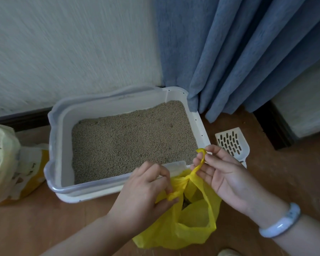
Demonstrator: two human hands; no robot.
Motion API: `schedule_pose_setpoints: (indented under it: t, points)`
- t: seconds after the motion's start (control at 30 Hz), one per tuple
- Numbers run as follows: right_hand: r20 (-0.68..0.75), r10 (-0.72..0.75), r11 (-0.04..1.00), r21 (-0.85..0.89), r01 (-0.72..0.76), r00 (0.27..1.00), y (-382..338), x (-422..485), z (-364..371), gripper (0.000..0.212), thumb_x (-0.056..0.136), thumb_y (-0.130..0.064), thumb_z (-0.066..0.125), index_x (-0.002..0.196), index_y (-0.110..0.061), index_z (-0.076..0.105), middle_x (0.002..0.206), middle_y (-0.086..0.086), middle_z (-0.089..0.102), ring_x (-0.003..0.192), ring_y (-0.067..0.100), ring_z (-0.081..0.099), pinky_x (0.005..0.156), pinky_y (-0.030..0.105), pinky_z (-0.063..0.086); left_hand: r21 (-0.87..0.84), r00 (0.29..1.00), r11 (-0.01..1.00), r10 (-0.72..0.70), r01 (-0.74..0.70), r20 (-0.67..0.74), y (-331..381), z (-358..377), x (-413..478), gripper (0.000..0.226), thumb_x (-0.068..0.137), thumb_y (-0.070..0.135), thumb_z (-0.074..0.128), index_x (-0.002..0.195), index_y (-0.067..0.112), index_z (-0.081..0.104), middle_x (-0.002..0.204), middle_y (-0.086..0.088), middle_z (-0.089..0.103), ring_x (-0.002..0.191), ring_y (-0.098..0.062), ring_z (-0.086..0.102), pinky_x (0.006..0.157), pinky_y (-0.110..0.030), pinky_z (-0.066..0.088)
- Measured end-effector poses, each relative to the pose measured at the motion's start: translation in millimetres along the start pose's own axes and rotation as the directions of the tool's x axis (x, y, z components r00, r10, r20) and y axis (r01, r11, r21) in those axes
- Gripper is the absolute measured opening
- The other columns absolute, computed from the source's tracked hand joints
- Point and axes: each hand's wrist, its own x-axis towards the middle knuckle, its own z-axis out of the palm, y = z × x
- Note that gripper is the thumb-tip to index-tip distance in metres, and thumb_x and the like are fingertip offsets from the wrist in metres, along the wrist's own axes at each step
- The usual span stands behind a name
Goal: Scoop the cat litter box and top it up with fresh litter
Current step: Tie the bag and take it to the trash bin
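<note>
Hands knot a yellow plastic bag [185,224] on the wooden floor [67,218], just near of the litter box [57,145]. Left hand [142,189] is clenched on one twisted handle at the bag's mouth; right hand [224,172], w/ a pale bangle [281,222] on the wrist, pinches the other handle, pulled up into a loop. Bag mouth is half-drawn, something dark inside, prob. the scooped waste, though too hidden to be sure. Litter [133,139] in the box lies fairly level, no obvious clumps, so scooping looks done. White slotted scoop [231,143] rests on the floor just right of the box, partly behind the right hand, untouched. Open litter sack [6,163] stands at far left beside the box. Whether fresh litter is already in can't be told; judged left to do: finish the knot, bin the bag, top up from the sack if not yet poured
</note>
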Motion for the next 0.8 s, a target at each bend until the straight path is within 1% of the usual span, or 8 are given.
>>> schedule_pose_setpoints:
  t: [0.07, 0.13, 0.2, 0.27, 0.37, 0.43, 0.63, 0.8]
  points:
    - [0.060, 0.004, 1.000, -0.022, -0.002, 0.998, 0, 0, -2, 0.041, 0.060, -0.009, 0.073, 0.096, -0.011, 0.052, 0.075, 0.009, 0.063, 0.068, 0.019, 0.065, 0.066, 0.037, 0.058, -0.035, 0.999, 0.998, -0.043, 0.043, 0.009, -3, 0, -2, 0.021, 0.080, 0.049, 0.064, 0.081, 0.032, 0.053, 0.093, 0.015, 0.052, 0.086, -0.012, 0.051, 0.071, -0.038, 0.046]
    - [0.116, 0.003, 0.998, -0.058, 0.004, 0.993, 0, 0, 0, 0.031, 0.071, -0.009, 0.067, 0.098, -0.011, 0.051, 0.074, 0.009, 0.058, 0.064, 0.017, 0.060, 0.066, 0.039, 0.057, -0.272, 0.982, 0.944, -0.188, 0.189, 0.028, 0, -3, 0, 0.018, 0.076, 0.049, 0.067, 0.079, 0.035, 0.056, 0.089, 0.016, 0.055, 0.087, -0.007, 0.053, 0.077, -0.031, 0.043]
    - [0.116, 0.009, 0.997, -0.081, 0.000, 0.993, 0, 2, 7, 0.020, 0.079, -0.005, 0.053, 0.098, -0.011, 0.050, 0.072, 0.008, 0.054, 0.057, 0.015, 0.053, 0.060, 0.033, 0.055, -0.694, 0.916, 0.626, -0.380, 0.357, 0.129, 9, -10, 7, 0.015, 0.069, 0.041, 0.072, 0.073, 0.031, 0.062, 0.085, 0.011, 0.062, 0.082, -0.007, 0.056, 0.076, -0.024, 0.042]
    - [0.107, 0.025, 0.994, -0.105, -0.013, 0.994, 3, 5, 15, 0.020, 0.079, -0.004, 0.050, 0.098, -0.011, 0.049, 0.071, 0.006, 0.052, 0.050, 0.011, 0.046, 0.049, 0.024, 0.049, -0.886, 0.863, 0.249, -0.433, 0.392, 0.261, 16, -14, 13, 0.010, 0.068, 0.030, 0.073, 0.069, 0.024, 0.066, 0.090, 0.005, 0.069, 0.084, -0.009, 0.059, 0.077, -0.020, 0.044]
    - [0.101, 0.049, 0.982, -0.187, -0.030, 0.994, 14, 10, 21, 0.020, 0.076, -0.008, 0.052, 0.096, -0.013, 0.049, 0.066, 0.000, 0.054, 0.047, 0.008, 0.041, 0.043, 0.018, 0.035, -0.925, 0.865, 0.024, -0.363, 0.380, 0.346, 24, -15, 18, 0.017, 0.075, 0.026, 0.068, 0.081, 0.011, 0.068, 0.106, -0.015, 0.069, 0.101, -0.025, 0.063, 0.094, -0.036, 0.047]
    - [0.097, 0.067, 0.975, -0.217, -0.044, 0.993, 20, 14, 19, 0.022, 0.075, -0.009, 0.058, 0.095, -0.015, 0.050, 0.065, -0.001, 0.055, 0.050, 0.010, 0.041, 0.046, 0.021, 0.032, -0.927, 0.885, 0.026, -0.309, 0.374, 0.349, 26, -16, 18, 0.017, 0.080, 0.024, 0.064, 0.087, 0.008, 0.066, 0.109, -0.020, 0.067, 0.107, -0.032, 0.060, 0.100, -0.044, 0.042]
    - [0.104, -0.006, 0.956, -0.292, 0.036, 0.995, 25, 10, 4, 0.021, 0.079, -0.001, 0.058, 0.094, -0.011, 0.046, 0.066, 0.003, 0.058, 0.044, 0.007, 0.042, 0.042, 0.016, 0.032, -0.900, 0.908, 0.173, -0.214, 0.399, 0.361, 24, -17, 7, 0.016, 0.083, 0.024, 0.059, 0.084, 0.010, 0.053, 0.083, -0.001, 0.066, 0.099, -0.020, 0.060, 0.086, -0.023, 0.045]
    - [0.303, -0.172, 0.691, -0.641, 0.334, 0.937, 28, -8, -13, 0.010, 0.087, -0.002, 0.051, 0.093, -0.006, 0.045, 0.073, 0.005, 0.059, 0.059, 0.004, 0.055, 0.057, 0.016, 0.043, -0.821, 0.875, 0.322, -0.281, 0.472, 0.393, 8, -5, -11, 0.016, 0.077, 0.034, 0.065, 0.074, 0.020, 0.057, 0.074, -0.001, 0.062, 0.078, -0.012, 0.056, 0.072, -0.020, 0.042]
